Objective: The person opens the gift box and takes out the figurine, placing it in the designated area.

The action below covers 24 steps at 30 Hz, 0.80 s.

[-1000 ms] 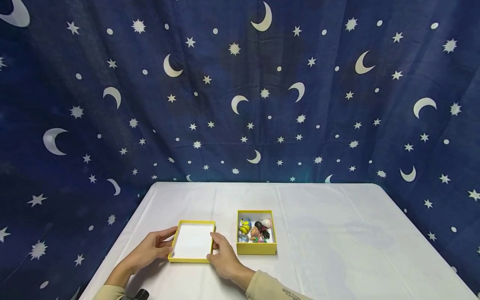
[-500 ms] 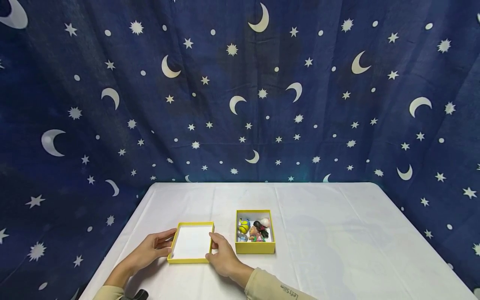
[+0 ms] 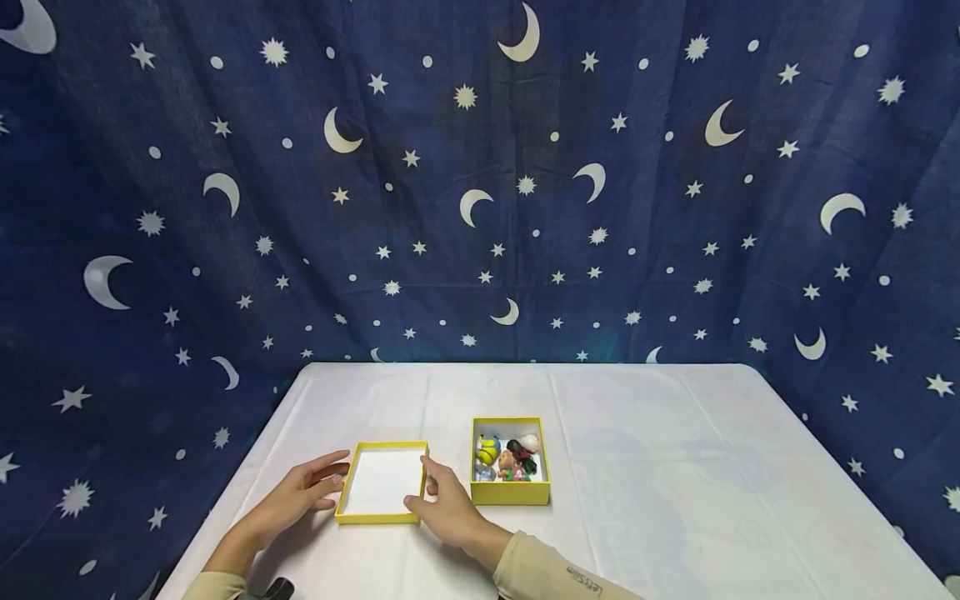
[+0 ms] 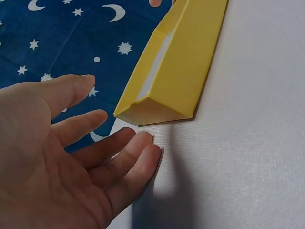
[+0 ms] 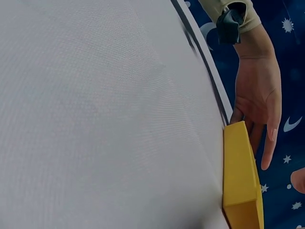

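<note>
Lid of yellow cardboard (image 3: 384, 485), square, shallow and white inside, is seen in the head view lying open side up on the white, cloth-covered surface (image 3: 660, 467), to the left of a deeper square box of yellow cardboard (image 3: 510, 494) in which small multicoloured toy figures (image 3: 489, 452) are contained. The lid is flanked by the left hand (image 3: 288, 498), with its fingers parted beside the left wall, and by the right hand (image 3: 452, 510), with its thumb reaching over the right wall and its fingers along it. No firm pinch can be made out; whether light contact is made by the right fingers cannot be told.

In the left wrist view, the left fingers are spread and loosely bent, and a gap is left between them and the nearest corner of the lid.

In the right wrist view, the tip of the right thumb is shown clear of the lid; the other right fingers are not shown.

The step in hand is judged to be the positioning of the lid. A clean lift of both hands is called for if it is to be left there; otherwise, a grip on both side walls.
</note>
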Motion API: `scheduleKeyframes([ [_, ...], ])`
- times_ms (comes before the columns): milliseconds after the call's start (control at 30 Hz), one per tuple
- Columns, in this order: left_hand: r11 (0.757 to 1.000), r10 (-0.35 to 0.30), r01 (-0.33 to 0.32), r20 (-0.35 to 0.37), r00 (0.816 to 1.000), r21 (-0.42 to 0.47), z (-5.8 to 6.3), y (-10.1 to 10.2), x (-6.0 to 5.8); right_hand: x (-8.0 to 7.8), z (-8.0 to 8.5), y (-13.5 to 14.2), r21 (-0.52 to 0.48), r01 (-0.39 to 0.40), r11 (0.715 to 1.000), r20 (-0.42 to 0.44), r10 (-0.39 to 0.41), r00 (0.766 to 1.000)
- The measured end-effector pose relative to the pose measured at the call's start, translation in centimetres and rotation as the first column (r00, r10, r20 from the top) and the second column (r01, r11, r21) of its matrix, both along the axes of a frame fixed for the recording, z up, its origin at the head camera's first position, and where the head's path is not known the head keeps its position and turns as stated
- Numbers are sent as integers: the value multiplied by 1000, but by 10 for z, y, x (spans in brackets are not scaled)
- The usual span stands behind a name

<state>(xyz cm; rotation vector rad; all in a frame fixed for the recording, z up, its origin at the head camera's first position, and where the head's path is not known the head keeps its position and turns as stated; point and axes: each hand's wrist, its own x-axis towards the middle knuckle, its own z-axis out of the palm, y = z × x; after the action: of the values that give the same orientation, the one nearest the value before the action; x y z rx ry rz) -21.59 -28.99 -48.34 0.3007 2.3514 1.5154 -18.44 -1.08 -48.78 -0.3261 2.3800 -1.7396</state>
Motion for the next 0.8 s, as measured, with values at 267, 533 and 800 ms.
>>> scheduleKeyframes([
  [267,998,54,-54,-39,998,-19,11,-2,1,5,9,8,-12,-41,999,4,41,999],
  [533,999,51,-53,-119,992,-12,26,3,-1,12,26,16,-45,-97,994,-63,94,994],
  [800,999,19,-12,-186,982,34,39,14,-1,9,39,30,-106,-149,983,-82,141,987],
])
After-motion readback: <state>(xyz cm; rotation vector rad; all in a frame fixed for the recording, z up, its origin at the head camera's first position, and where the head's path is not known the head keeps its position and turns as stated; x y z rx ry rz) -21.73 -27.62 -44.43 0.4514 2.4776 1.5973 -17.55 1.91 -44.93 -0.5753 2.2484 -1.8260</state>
